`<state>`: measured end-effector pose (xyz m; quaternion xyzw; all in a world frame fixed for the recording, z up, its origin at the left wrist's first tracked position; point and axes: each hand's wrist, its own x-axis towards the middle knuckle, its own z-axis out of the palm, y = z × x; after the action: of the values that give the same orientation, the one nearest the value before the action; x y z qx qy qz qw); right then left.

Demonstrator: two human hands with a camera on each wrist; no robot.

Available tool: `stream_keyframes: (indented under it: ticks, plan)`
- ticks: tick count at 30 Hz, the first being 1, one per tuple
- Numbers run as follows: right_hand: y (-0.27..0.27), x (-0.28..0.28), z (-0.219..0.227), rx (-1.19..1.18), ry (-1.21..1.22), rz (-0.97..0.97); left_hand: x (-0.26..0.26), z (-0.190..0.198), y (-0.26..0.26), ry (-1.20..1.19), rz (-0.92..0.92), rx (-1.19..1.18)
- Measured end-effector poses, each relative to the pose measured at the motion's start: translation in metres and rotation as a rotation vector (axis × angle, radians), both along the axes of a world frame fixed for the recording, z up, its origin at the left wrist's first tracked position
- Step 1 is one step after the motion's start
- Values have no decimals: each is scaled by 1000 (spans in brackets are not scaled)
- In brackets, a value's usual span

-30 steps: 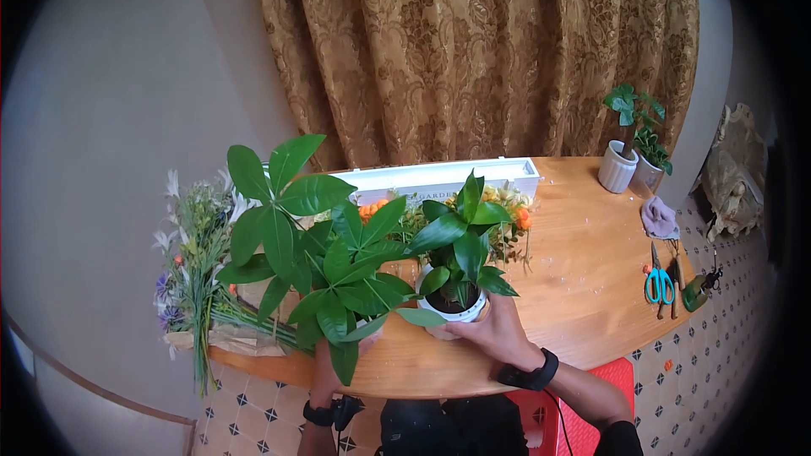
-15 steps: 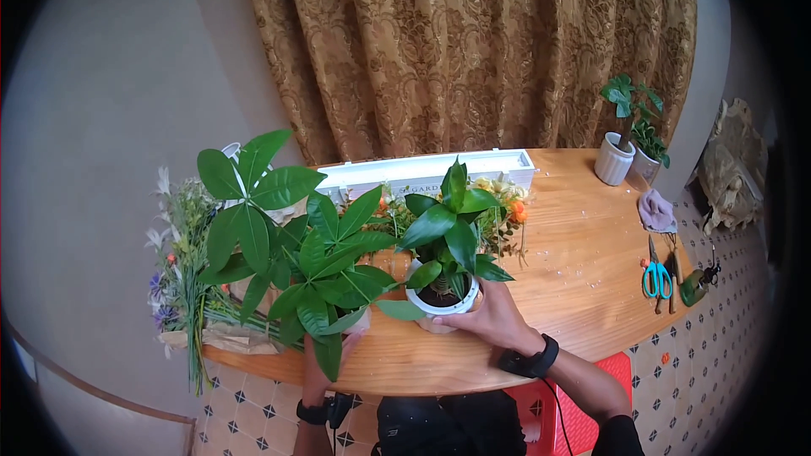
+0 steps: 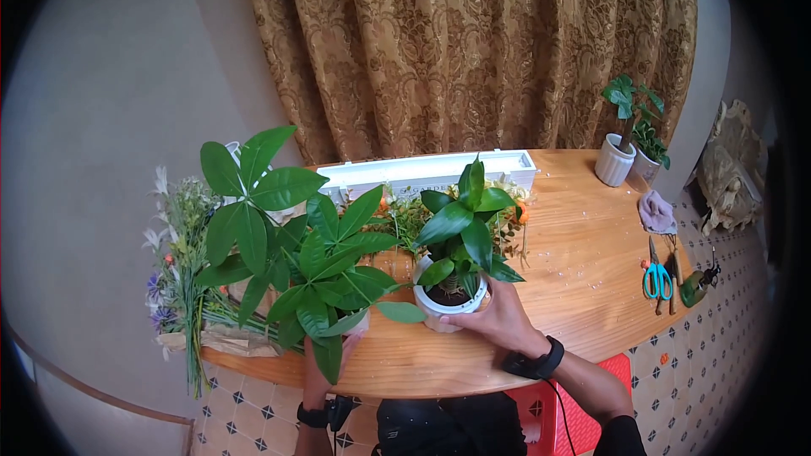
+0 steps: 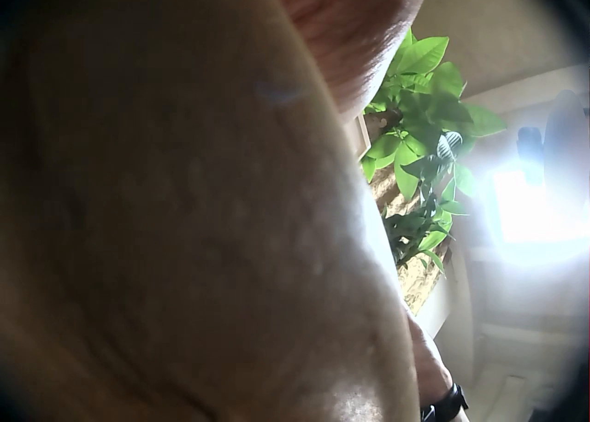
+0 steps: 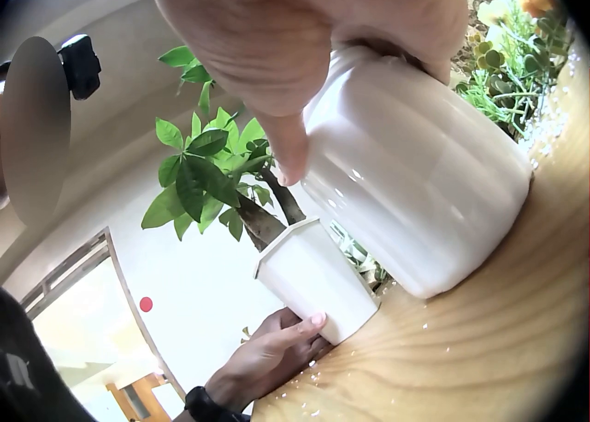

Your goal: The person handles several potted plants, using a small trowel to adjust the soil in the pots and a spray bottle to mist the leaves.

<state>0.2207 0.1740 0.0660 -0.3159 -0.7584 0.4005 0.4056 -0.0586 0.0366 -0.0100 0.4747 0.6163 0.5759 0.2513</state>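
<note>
The right hand [image 3: 500, 319] grips a white ribbed pot [image 3: 439, 311] by its rim; this pot holds a dark-leaved plant [image 3: 460, 228] and stands on the wooden table. In the right wrist view the pot [image 5: 415, 173] fills the centre, with the thumb along its side. The left hand [image 5: 277, 348] holds the lower part of a white angular pot [image 5: 318, 275] with a broad-leaved plant [image 5: 198, 178]. From the head view, leaves [image 3: 312, 287] cover most of that pot and part of the left hand [image 3: 319, 367]. The left wrist view is mostly blocked by skin.
A long white planter box [image 3: 422, 171] stands at the back, orange and yellow flowers [image 3: 405, 218] before it. Wrapped flowers [image 3: 182, 270] lie left. At right are two small potted plants [image 3: 615, 160], a cloth [image 3: 656, 212], blue-handled scissors [image 3: 657, 280] and a green bottle [image 3: 693, 289].
Over the last second the dark-leaved plant's pot shifts slightly left in view, then back right with the right hand. The left hand stays at the other pot while the view shifts.
</note>
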Motion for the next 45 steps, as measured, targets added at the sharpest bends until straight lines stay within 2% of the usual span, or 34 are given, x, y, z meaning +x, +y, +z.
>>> stream_keyframes:
  ticks: [3, 5, 6, 7, 8, 9, 11, 12, 14, 15, 17, 19, 21, 23, 24, 25, 27, 28, 30, 31, 34, 36, 39, 40, 45]
  plan:
    - [0, 0, 1, -28, -32, 13, 1, 2, 1, 8, 2, 54]
    - [0, 1, 2, -70, -5, 45, -4, 2, 0, 221, 13, -20]
    - [0, 1, 3, -64, -8, 38, -8, -7, -2, 218, 7, -14]
    - [0, 1, 4, -8, -11, 46, -13, -25, -6, 144, 51, -93]
    - [0, 2, 5, 51, -18, 42, -11, -24, -1, 69, 82, -171]
    - [1, 2, -2, -67, 57, 104, -9, -21, 1, 61, 45, -160]
    - [5, 11, 4, 2, -83, 133, 9, 22, -5, -93, 60, -248]
    - [7, 17, -4, 59, -104, 118, 9, 24, -2, -97, 14, -244]
    - [3, 33, 1, 39, -115, 75, 4, 14, -2, 137, 58, -235]
    - [4, 42, 4, 37, -140, 65, 6, 9, -1, 135, 24, -231]
    - [12, 67, 9, 83, -94, 28, 8, -2, -1, 127, 168, -91]
    - [24, 97, 16, 100, -125, -78, -3, -8, 0, 96, 110, -93]
    - [48, 129, 11, 145, -65, -169, -12, -21, 3, 65, 59, -96]
    - [83, 165, 8, 176, -20, -381, -16, -34, 5, -186, 58, -58]
    - [104, 184, 5, 196, -2, -450, -8, -33, 9, -213, 93, 51]
    - [128, 203, 3, 216, 16, -518, 1, -19, 10, -213, 84, 50]
    - [172, 239, 4, 224, -57, -674, 14, 22, 10, -5, 115, -243]
    - [197, 257, -3, 223, -56, -681, 13, 27, 9, 123, 153, -393]
    - [240, 287, -10, 271, -162, -932, 3, 20, 7, 134, 164, -464]
    - [250, 295, -3, 270, -159, -935, 1, 18, 10, 141, 181, -536]
    - [284, 319, 0, 307, -169, -894, 0, 13, 36, 151, 175, -530]
    - [316, 333, -13, 426, -229, -1017, 2, 12, 54, 157, 172, -523]
    - [345, 341, -23, 377, -306, -1077, 3, 10, 77, 167, 169, -515]
    - [346, 338, -18, 293, -282, -1057, 4, 8, 84, 169, 170, -513]
    - [384, 344, -37, 319, -274, -1113, 2, 0, 101, 170, 197, -518]
